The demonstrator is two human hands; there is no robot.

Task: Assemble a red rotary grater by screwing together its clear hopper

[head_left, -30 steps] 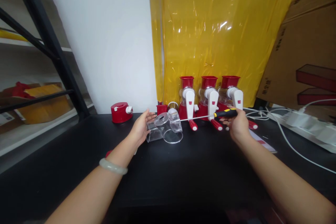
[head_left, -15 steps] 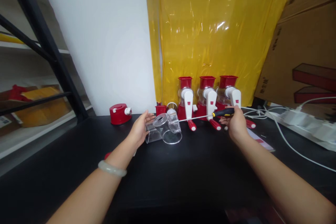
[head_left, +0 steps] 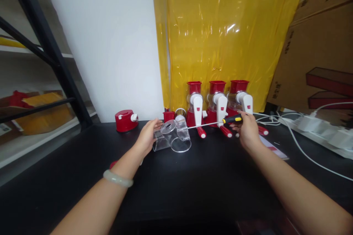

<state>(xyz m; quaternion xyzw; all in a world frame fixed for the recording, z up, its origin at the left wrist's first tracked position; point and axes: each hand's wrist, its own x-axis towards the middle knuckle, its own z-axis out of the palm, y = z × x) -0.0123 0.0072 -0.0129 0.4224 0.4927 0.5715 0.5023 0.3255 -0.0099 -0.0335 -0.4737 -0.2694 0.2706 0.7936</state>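
Note:
My left hand [head_left: 148, 136] grips the left end of a clear plastic grater housing [head_left: 180, 143], which lies tilted on the black table. In my right hand [head_left: 246, 128] is a screwdriver [head_left: 233, 119] with a black and yellow handle. Its long metal shaft runs leftward, level, and the tip meets the right side of the housing. Whether a screw sits at the tip is too small to tell. Behind the housing are a red hopper piece [head_left: 168, 116] and a metal grater drum [head_left: 180, 113].
Three red and white rotary graters [head_left: 220, 106] stand along the yellow sheet. A red base [head_left: 126, 120] sits at the back left. On the right are a power strip [head_left: 321, 132] with white cables and a flat printed booklet [head_left: 273, 147]. Part of a red piece [head_left: 113, 164] shows behind my left forearm.
Almost nothing differs. My right hand has turned slightly around the screwdriver handle, with its tip still at the housing. The view has shifted a little.

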